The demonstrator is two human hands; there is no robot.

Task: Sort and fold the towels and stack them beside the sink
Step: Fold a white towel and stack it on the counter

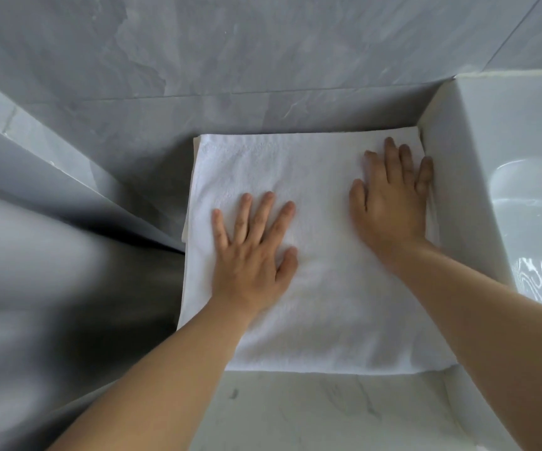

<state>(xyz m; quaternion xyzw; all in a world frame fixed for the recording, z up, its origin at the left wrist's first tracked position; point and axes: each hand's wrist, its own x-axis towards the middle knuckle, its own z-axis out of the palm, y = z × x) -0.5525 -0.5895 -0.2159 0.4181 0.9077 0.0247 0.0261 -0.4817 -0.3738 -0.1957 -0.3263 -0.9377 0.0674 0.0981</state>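
Observation:
A folded white towel [321, 301] lies flat on the pale marble counter [311, 411], its right edge against the outer wall of the white sink [477, 164]. More towel edges show beneath it along its left side. My left hand [251, 252] presses flat on the towel's left half, fingers straight and spread. On the right half, close to the sink wall, my right hand [391, 200] also lies flat with fingers extended. Neither hand grips anything.
Grey marble wall tiles [230, 60] rise directly behind the towel. The counter's left edge drops off beside the towel to a blurred grey floor [51, 288]. The sink basin [536, 222] lies at the far right.

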